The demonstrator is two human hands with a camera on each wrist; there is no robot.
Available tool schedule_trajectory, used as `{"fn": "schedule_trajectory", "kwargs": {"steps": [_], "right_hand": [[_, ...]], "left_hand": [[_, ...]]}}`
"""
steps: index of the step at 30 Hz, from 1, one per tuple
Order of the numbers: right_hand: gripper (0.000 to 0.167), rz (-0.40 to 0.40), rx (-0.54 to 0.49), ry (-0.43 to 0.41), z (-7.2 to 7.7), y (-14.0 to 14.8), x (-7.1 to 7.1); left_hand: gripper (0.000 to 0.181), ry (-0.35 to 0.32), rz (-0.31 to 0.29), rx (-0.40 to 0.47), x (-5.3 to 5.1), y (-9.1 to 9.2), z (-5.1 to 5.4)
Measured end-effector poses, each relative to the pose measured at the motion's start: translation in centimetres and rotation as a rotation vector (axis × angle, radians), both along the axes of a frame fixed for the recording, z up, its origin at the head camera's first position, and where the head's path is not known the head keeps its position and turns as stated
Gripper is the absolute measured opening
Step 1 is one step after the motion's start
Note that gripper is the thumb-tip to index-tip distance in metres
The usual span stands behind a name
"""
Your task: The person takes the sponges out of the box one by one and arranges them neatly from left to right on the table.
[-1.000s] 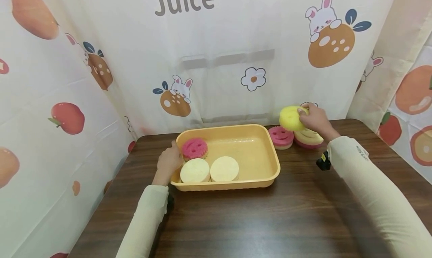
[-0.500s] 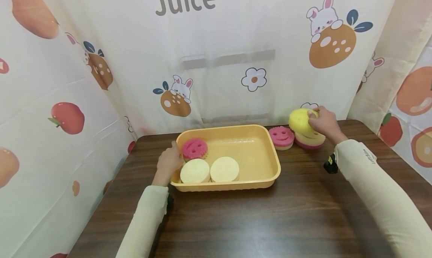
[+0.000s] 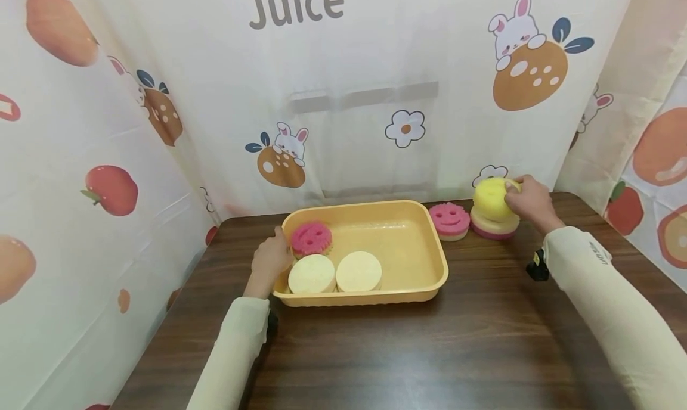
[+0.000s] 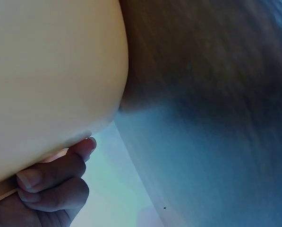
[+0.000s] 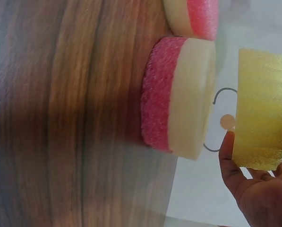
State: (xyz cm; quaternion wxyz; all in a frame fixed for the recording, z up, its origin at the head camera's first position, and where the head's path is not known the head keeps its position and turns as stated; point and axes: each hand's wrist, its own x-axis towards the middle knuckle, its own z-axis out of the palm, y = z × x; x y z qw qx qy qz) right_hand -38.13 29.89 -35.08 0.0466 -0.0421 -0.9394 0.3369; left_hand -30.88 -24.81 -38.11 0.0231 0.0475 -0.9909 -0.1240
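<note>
My right hand (image 3: 531, 202) pinches a round yellow sponge (image 3: 491, 200) at the table's back right. Below it lies a two-layer sponge (image 3: 495, 227), cream side up and pink side down. A gap shows between the two in the right wrist view, where fingers and thumb hold the yellow sponge (image 5: 261, 109) by its faces. My left hand (image 3: 270, 258) grips the left side of a yellow tray (image 3: 399, 249); in the left wrist view the curled fingers (image 4: 60, 195) touch the tray wall (image 4: 51, 75). Inside the tray are a pink smiley sponge (image 3: 312, 238) and two cream-topped sponges (image 3: 358, 272).
Another pink smiley sponge (image 3: 449, 220) with a cream base lies between the tray and the cream-topped sponge. The dark wooden table (image 3: 365, 350) ends at a printed curtain (image 3: 354, 160) behind, with more printed cloth on both sides.
My right hand has moved right with the yellow sponge, from partly over the pink smiley sponge to above the cream-topped one. The left hand has stayed on the tray.
</note>
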Motion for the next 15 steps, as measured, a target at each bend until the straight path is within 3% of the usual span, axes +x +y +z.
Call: {"fn": "schedule_trajectory", "kwargs": {"steps": [15], "right_hand": [[0.07, -0.038, 0.046, 0.045, -0.5, 2.1, -0.1]], "left_hand": [[0.064, -0.011, 0.009, -0.011, 0.0, 0.2, 0.2]]}}
